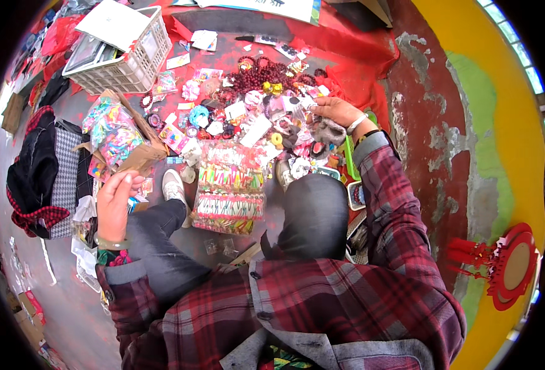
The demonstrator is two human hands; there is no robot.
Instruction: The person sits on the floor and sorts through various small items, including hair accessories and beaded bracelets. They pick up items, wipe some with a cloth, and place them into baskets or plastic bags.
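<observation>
My left hand (115, 206) is raised beside my left knee, thumb and fingers pressed together. Whatever is in that pinch, if anything, is too small to make out. Over the right side of a mixed pile, my right hand (340, 112) has its fingertips closed beside a small pale piece I cannot identify. A grey fluffy hair tie (329, 131) lies just under it. The pile also holds dark red bead strings (261, 75), a light blue scrunchie (199, 116) and a yellow ring-shaped hair tie (276, 139). Packs of colourful hair clips (229, 205) are stacked between my feet.
An opened cardboard box (138, 132) with bagged colourful items stands left of the pile. Behind it is a white plastic crate (124, 73). Further left sits a black and checked bag (62, 166). Green trays (350, 157) lie by my right knee, near the peeling wall (429, 111).
</observation>
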